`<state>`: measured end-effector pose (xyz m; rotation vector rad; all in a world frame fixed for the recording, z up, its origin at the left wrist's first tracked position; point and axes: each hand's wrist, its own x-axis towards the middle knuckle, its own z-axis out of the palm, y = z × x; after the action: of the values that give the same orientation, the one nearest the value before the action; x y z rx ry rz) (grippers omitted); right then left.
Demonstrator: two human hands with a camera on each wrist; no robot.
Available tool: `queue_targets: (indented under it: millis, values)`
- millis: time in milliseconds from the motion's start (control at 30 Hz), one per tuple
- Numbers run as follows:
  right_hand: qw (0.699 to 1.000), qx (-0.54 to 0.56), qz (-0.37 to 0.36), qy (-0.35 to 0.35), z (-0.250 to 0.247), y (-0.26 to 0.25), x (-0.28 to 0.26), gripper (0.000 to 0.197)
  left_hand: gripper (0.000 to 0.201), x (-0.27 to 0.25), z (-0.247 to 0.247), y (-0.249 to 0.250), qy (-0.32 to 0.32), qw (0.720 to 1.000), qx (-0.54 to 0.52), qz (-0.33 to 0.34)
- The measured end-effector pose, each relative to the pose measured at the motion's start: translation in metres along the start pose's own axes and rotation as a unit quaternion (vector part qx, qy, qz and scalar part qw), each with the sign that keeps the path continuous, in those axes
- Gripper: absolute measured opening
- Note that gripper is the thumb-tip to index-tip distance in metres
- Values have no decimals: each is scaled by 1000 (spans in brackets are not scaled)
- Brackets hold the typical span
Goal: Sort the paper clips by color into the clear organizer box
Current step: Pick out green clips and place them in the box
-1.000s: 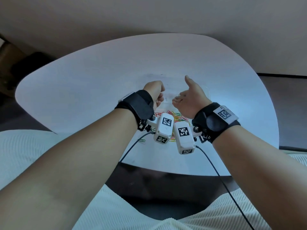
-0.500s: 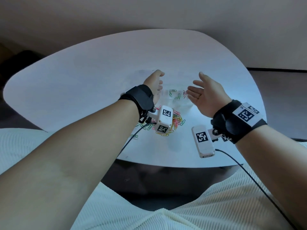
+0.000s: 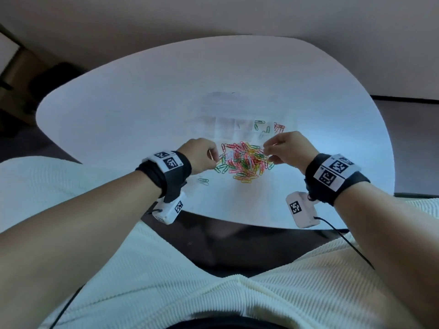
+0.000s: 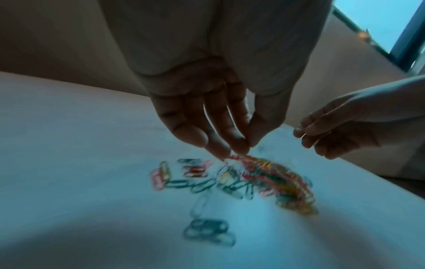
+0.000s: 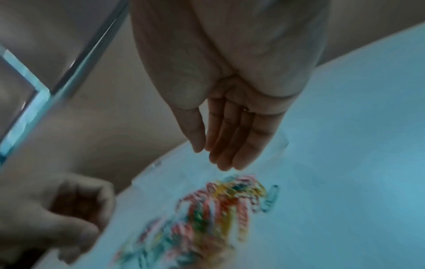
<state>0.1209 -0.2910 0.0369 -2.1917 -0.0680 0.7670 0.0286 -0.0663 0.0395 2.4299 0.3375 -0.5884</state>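
Coloured wire in red, pink, yellow, orange and green, heaped as one tangled pile of paper clips (image 3: 242,161) on the white table (image 3: 118,110), just in front of the clear organizer box (image 3: 228,125); kept near, probably to shorten each carry. Already a few green clips (image 3: 259,124) and red clips (image 3: 278,127) lying in separate cells. Left hand (image 3: 200,154) beside the pile, fingertips drawn together, possibly pinching something thin; cannot tell what. Right hand (image 3: 288,148) over the pile's far edge, fingers straight and close together, holding nothing visible.
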Motion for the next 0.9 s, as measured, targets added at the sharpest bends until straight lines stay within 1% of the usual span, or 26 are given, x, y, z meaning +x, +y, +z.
queue_targets:
  millis: [33, 67, 167, 233, 333, 433, 533, 633, 700, 767, 900]
  values:
    - [997, -76, -15, 19, 3, 4, 2, 6, 12, -2, 3, -8, -9, 1000, 21, -6]
    - [991, -129, -22, 34, 5, 10, 3, 7, 13, -5, 6, -15, -13, 999, 35, -12]
    - [980, -189, -29, 53, 8, 26, 4, 16, 17, -8, 14, -26, -31, 997, 76, -11]
    - [978, -196, -30, 60, 9, 36, 4, 20, 22, -9, 19, -26, -46, 993, 107, 5]
    - [981, -178, -32, 70, 12, 45, 2, 22, 24, -8, 22, -25, -47, 989, 141, 24]
    - [981, -171, -39, 82, 16, 49, 1, 21, 23, -9, 25, -27, -36, 989, 143, 29]
    - [975, -196, -54, 85, 22, 49, 1, 16, 25, -9, 27, -28, -34, 990, 137, 28]
    - [969, -223, -63, 88, 26, 49, 2, 11, 21, -9, 27, -28, -24, 991, 129, 25]
    - [970, -223, -43, 84, 27, 49, 3, 8, 20, -7, 27, -29, -17, 993, 119, 20]
    - [974, -212, -21, 82, 28, 48, 5, 5, 20, -4, 24, -29, -7, 995, 95, 11]
    - [971, -227, -21, 74, 28, 47, 6, 8, 19, 1, 19, -27, 25, 999, 27, 0]
